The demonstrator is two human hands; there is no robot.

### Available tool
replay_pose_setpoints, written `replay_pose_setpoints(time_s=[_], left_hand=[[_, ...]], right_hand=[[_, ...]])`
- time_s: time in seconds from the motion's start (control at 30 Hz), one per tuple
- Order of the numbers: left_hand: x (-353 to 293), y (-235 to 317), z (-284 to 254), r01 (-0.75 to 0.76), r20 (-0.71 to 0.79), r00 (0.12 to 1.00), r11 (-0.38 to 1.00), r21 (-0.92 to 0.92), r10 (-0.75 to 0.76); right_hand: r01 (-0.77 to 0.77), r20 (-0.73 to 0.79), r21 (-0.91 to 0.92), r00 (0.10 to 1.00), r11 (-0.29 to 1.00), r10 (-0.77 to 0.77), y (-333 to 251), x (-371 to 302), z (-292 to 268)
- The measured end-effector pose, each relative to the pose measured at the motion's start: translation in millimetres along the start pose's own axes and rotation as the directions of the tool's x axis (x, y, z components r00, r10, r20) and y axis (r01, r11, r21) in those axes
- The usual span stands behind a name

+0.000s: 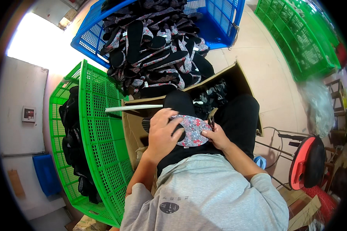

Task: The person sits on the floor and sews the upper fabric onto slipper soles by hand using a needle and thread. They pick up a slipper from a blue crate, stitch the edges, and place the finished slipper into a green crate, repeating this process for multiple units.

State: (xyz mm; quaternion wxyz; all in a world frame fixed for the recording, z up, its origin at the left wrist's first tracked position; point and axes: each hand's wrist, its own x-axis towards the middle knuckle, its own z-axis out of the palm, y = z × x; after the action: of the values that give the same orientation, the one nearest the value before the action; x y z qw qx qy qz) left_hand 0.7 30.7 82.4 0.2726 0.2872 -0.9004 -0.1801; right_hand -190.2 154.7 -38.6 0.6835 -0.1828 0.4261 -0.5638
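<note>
A slipper (194, 131) with a grey and red floral upper and a black sole lies across my lap. My right hand (219, 138) grips its toe end, with the thumb pressed on the fabric. A small dark metal tool, apparently thread snips (211, 121), sticks up from the same hand; its lower part is hidden. My left hand (160, 131) lies over the heel half, fingers apart and curved near the foot opening, covering much of the sole. Between my knees stands an open cardboard box (241, 77) with dark scraps (214, 96) inside.
Ahead, many similar slippers (154, 57) spill from a blue crate (216, 29). A green crate (102, 146) with black items stands at my left. A pale strip (135, 108) lies across the box edge. Right are a red-and-black round seat (302, 163) and another green crate (297, 42).
</note>
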Motion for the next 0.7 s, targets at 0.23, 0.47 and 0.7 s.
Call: replay_pose_setpoints(time_s=[0.23,0.47,0.7], left_hand=[[23,-11,32,-0.141,0.334,0.928,0.985,-0.096,0.166],[30,-16,54,-0.058,0.277,0.954,0.98,-0.189,0.11],[35,10,10,0.012,0.102,0.995,0.996,-0.086,-0.003]], right_hand=[[0.003,0.025,0.075,1.0,0.997,-0.005,0,-1,-2],[0.044,0.075,0.016,0.996,0.999,-0.045,13,1,-7],[0.136,0.128,-0.144,0.985,0.98,-0.118,1,0,-9]])
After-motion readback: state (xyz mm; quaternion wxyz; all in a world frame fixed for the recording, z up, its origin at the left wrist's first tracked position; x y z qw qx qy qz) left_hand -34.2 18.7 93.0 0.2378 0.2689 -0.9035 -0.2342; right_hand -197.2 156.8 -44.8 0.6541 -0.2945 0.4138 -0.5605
